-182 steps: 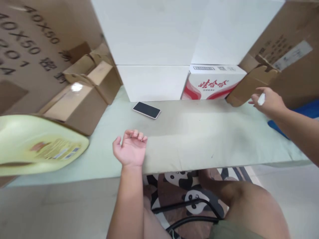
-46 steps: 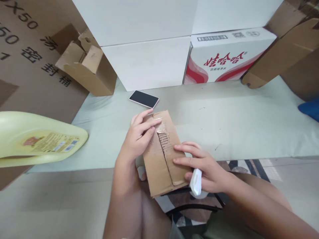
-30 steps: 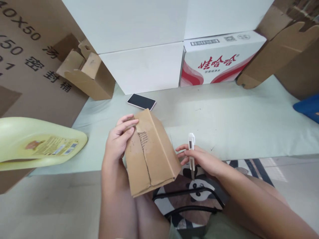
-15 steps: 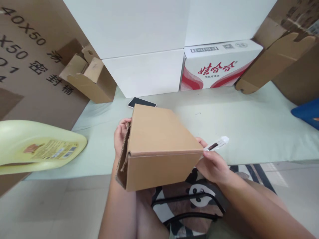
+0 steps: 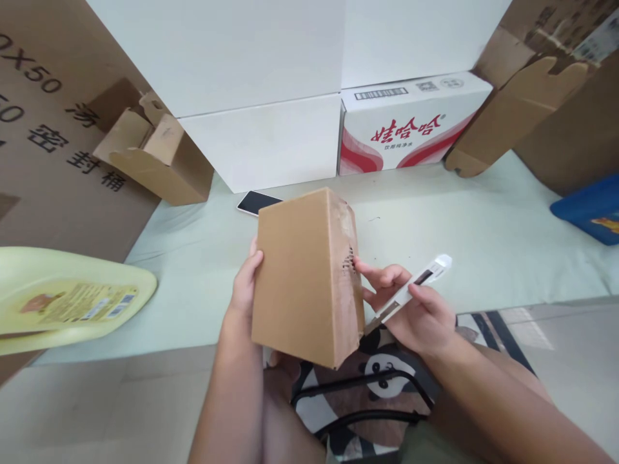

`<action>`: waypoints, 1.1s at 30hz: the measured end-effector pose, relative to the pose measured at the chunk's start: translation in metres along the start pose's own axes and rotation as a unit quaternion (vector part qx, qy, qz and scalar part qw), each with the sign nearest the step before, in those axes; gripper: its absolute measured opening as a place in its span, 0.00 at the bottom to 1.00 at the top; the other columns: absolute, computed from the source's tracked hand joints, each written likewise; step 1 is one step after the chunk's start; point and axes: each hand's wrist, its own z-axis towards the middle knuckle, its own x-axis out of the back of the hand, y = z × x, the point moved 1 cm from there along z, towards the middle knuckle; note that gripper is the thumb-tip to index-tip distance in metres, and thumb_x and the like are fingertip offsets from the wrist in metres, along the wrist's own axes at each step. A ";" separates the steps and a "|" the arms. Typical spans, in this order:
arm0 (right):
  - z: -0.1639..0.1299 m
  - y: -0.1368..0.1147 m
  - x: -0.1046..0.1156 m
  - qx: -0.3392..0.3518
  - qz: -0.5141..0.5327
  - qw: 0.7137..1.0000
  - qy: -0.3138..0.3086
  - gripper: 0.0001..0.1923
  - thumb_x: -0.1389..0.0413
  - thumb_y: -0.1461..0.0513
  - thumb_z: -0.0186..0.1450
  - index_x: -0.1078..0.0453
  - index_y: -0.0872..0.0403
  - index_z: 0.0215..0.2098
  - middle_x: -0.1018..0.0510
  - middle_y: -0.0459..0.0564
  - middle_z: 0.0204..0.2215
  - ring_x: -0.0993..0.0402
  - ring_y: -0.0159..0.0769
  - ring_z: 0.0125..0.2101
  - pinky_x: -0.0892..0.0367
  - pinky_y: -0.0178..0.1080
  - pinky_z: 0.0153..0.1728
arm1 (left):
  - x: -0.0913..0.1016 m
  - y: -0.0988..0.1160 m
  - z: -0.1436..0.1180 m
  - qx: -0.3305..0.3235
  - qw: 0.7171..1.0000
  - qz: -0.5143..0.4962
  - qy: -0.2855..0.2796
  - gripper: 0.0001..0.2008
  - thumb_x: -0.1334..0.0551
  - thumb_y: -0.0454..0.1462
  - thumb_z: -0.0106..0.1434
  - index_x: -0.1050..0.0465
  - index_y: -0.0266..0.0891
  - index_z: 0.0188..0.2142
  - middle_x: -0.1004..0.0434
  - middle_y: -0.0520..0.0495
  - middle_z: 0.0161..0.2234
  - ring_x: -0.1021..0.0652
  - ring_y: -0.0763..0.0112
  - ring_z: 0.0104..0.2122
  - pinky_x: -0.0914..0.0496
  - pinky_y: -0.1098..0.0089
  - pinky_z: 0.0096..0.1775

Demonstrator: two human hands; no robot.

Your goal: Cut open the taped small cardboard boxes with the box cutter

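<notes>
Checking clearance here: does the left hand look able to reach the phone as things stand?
Probably not without letting go: the left hand is holding the brown box, whose upper edge hides part of the phone in this view.

Left hand [image 5: 245, 285] partly hidden behind carton [image 5: 294, 277], phone [image 5: 255, 202] too; yellow bottle [image 5: 77, 298] cut off by left edge.
</notes>
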 end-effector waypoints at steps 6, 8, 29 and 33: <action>0.001 -0.011 -0.004 0.005 -0.007 1.000 0.026 0.15 0.34 0.43 0.58 0.22 0.43 0.31 0.12 0.47 0.47 0.34 0.56 0.69 0.40 0.60 0.66 | 0.006 -0.008 0.014 0.057 0.998 0.029 -0.002 0.31 0.29 0.51 0.58 0.27 0.46 0.59 0.20 0.45 0.59 0.19 0.49 0.54 0.24 0.58 0.50; 0.002 -0.010 -0.006 0.004 -0.015 1.000 0.015 0.16 0.34 0.42 0.58 0.22 0.43 0.31 0.12 0.47 0.45 0.32 0.57 0.67 0.44 0.61 0.68 | 0.011 -0.008 0.018 0.047 0.998 0.040 0.013 0.30 0.28 0.52 0.56 0.26 0.45 0.56 0.18 0.46 0.55 0.18 0.53 0.50 0.24 0.61 0.47; 0.004 -0.002 -0.004 0.002 -0.011 0.999 -0.031 0.16 0.37 0.42 0.62 0.20 0.44 0.33 0.12 0.48 0.39 0.28 0.54 0.64 0.48 0.58 0.72 | 0.040 -0.002 0.021 0.094 0.994 0.013 0.062 0.25 0.29 0.56 0.57 0.17 0.41 0.44 0.13 0.43 0.39 0.15 0.58 0.35 0.21 0.63 0.38; 0.004 -0.002 -0.004 -0.008 -0.021 1.000 -0.015 0.18 0.37 0.40 0.60 0.22 0.44 0.32 0.13 0.49 0.36 0.26 0.57 0.62 0.48 0.60 0.71 | 0.038 -0.001 0.023 0.078 0.995 0.014 0.061 0.25 0.30 0.57 0.57 0.17 0.40 0.43 0.14 0.43 0.38 0.16 0.58 0.34 0.23 0.63 0.36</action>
